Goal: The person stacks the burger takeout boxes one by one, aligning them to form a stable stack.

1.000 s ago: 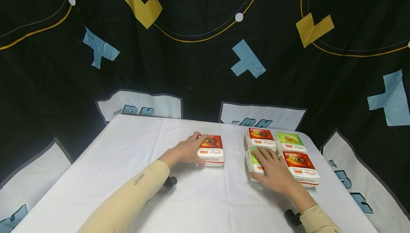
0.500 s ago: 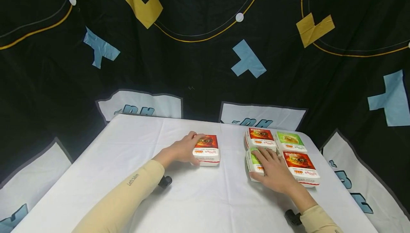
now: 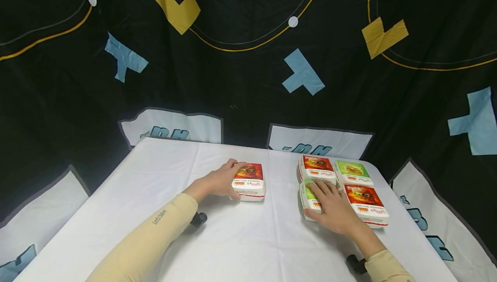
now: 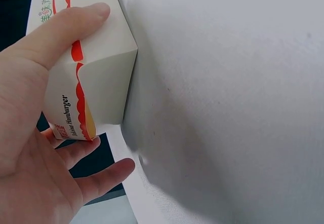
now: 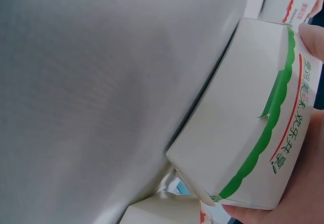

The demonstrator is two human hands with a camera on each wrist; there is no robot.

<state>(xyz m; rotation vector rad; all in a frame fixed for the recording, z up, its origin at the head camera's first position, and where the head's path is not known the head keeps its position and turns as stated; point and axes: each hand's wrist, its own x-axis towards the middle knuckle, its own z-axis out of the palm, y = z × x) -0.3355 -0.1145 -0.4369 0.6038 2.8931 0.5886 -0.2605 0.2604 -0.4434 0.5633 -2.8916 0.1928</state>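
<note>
Likely positioning: your left hand [image 3: 222, 182] grips the red-and-white cardboard burger box [image 3: 250, 183] at centre, right hand [image 3: 335, 209] rests spread-fingered on the near green-and-white cardboard box [image 3: 312, 201] at right; next needs a level hold.

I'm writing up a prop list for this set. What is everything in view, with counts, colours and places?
Lone box: 1, red and white, mid-table
Red-topped boxes: 2, red and white, right-side group
Green-topped boxes: 2, green and white, same group
Table: 1, white-covered, centre
Curtain: 1, black, behind the table
Heart-like patches: 2, gold, on the curtain
T-like patches: 3, light blue, on the curtain
Discs: 2, white, on curved gold lines
Panels: at least 4, white, around the table
Wrist devices: 2, black, under the wrists
Sleeves: 2, beige, on the forearms
Left hand: 1, bare, gripping the lone box
Right hand: 1, bare, on the nearer green-topped box
</note>
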